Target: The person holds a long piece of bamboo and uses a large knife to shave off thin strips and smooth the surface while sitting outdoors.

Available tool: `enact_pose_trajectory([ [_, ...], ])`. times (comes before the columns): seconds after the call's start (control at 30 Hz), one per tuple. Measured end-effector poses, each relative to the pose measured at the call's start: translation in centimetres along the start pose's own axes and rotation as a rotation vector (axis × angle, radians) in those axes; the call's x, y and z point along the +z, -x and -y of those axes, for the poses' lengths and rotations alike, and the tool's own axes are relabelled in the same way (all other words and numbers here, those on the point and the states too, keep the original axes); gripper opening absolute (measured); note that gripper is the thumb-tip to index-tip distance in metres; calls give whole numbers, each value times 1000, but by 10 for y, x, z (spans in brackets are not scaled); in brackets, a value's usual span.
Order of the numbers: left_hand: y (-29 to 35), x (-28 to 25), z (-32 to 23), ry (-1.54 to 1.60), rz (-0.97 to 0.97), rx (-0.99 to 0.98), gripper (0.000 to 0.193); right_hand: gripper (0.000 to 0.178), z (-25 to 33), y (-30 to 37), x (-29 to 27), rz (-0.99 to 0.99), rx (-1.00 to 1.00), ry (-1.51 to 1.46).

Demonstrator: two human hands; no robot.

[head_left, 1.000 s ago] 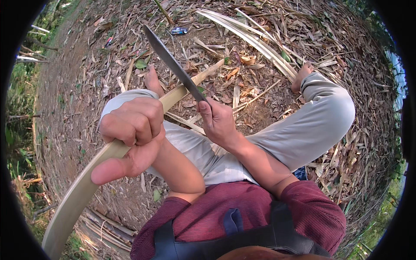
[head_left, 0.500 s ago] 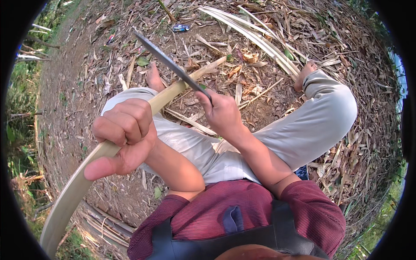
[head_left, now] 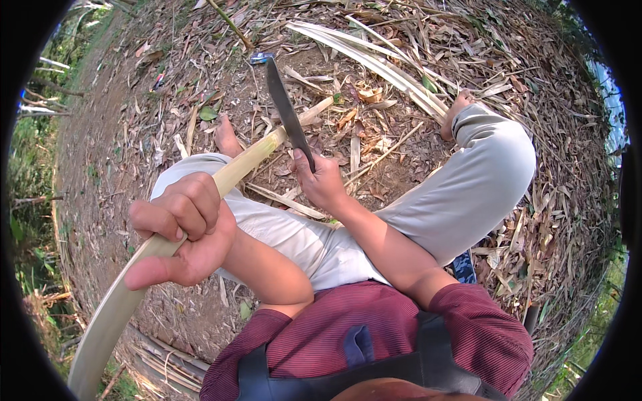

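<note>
My left hand is wrapped round a long, pale bamboo strip, its thumb lying along the near part. The strip slants from the lower left up past my left leg, and its far end is over the ground between my feet. In my right hand is the handle end of a long, dark-bladed knife, most of the handle hidden by the fingers. The blade points up and away, crossing the strip near its far part and appearing to touch its edge.
Several pale split strips lie on the leaf litter near my right foot. A small blue packet lies beyond the knife tip, by a thin stick. Bundled strips rest at the lower left. My bent legs flank the work.
The knife has swung from pointing far left to pointing nearly straight away from me. The strip stays in my left hand, and the whole view has shifted slightly.
</note>
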State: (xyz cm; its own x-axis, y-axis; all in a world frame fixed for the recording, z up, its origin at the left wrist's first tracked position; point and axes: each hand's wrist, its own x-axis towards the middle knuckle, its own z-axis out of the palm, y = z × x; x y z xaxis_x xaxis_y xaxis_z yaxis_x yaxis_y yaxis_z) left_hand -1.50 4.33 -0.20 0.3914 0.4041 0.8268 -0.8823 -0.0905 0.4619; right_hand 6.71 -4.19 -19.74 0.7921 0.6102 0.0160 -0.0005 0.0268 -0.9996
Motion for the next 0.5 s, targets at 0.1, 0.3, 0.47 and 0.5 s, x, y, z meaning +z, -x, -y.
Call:
enact_pose_trajectory([
  [0.1,1,2,0,-4,-30,1,61,48,-12,-9,1,-33,70,-50],
  [0.3,0,9,4,-44,-60,0,60,55,-34,-23,2,-143,91,-89],
  [0.47,3,11,3,-46,-62,6,60,54,-59,-30,5,-164,348,-280],
  [0.5,3,11,3,-54,-62,13,60,53,-62,-31,5,-171,411,-334],
])
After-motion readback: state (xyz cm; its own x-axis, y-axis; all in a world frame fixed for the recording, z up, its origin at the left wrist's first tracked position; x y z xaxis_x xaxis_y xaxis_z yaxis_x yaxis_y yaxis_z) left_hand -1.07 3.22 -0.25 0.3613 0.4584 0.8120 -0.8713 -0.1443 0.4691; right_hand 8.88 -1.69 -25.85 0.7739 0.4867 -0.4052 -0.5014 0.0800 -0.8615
